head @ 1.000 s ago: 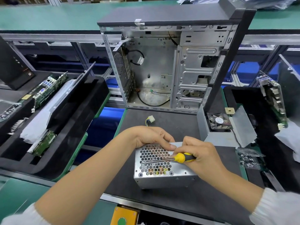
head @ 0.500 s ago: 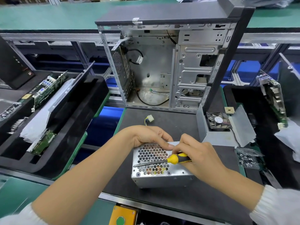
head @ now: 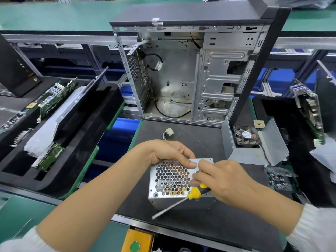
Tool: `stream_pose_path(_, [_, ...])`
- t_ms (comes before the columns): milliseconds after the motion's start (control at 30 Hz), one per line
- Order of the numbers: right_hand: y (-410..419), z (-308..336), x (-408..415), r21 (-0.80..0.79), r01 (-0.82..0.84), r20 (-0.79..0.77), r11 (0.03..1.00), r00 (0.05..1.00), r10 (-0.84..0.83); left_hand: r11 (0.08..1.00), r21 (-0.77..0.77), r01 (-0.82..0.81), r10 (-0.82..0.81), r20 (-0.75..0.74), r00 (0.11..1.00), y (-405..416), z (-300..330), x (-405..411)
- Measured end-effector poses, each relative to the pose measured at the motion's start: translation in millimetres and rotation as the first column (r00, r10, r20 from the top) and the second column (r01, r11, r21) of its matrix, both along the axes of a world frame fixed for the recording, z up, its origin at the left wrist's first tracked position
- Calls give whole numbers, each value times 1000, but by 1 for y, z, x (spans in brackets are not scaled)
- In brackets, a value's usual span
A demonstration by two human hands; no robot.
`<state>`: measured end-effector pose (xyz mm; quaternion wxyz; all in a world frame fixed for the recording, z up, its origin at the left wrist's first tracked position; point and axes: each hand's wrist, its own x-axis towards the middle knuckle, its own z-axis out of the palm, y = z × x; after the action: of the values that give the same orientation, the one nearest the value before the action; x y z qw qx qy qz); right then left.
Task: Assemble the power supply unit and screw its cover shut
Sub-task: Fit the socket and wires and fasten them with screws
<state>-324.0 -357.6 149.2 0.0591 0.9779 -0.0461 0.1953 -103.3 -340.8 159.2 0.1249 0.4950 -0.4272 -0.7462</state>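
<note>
Two hands are working over the PSU (head: 171, 180), which is sitting on a black mat (head: 203, 142) before the open case (head: 190, 70). Left hand (head: 163, 153) is curling over the PSU's far edge; right hand (head: 223, 180) is gripping a screwdriver (head: 195, 192). Green benches (head: 54, 13) are lying behind the case.

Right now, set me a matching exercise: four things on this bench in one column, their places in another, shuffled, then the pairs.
Things:
1. screwdriver
2. computer case
3. bag of screws
4. white connector

Places:
A. on the mat beyond the left hand
B. standing open at the back
C. held in the right hand over the power supply unit
D. at the mat's right edge

Pairs: 1-C, 2-B, 3-D, 4-A
</note>
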Motion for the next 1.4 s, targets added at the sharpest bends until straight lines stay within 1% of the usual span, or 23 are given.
stream_pose_path(100, [1,4,-7,72,-33,31,997,999,31,1000,8,-10,10,6,1000,-1,-2,2])
stream_pose_path(300, [-1,6,-9,96,-54,51,994,998,49,1000,22,7,-8,20,1000,-3,-1,2])
stream_pose_path(400, [-2,3,-11,132,-69,70,989,996,60,999,5,42,-42,43,998,-4,2,1])
stream_pose_path(600, [-2,-1,-9,190,-36,38,981,999,29,995,-46,84,-79,99,992,-4,7,-2])
stream_pose_path(900, [-3,5,-11,192,-51,47,980,998,43,995,-66,78,-73,72,995,-3,6,-1])
stream_pose_path(1033, [-5,12,-10,146,-45,10,988,999,44,995,-56,80,-76,74,994,-2,4,-1])
stream_pose_path(1267, [-6,17,-13,186,-43,-34,982,998,50,994,-62,88,-85,58,995,-3,3,1])
stream_pose_path(1333, [-6,13,-14,228,-39,-19,973,999,45,992,-78,99,-95,48,994,-2,2,1])
stream_pose_path(1400, [-5,10,-15,310,-34,16,950,999,30,992,-85,95,-92,41,995,-2,1,1])
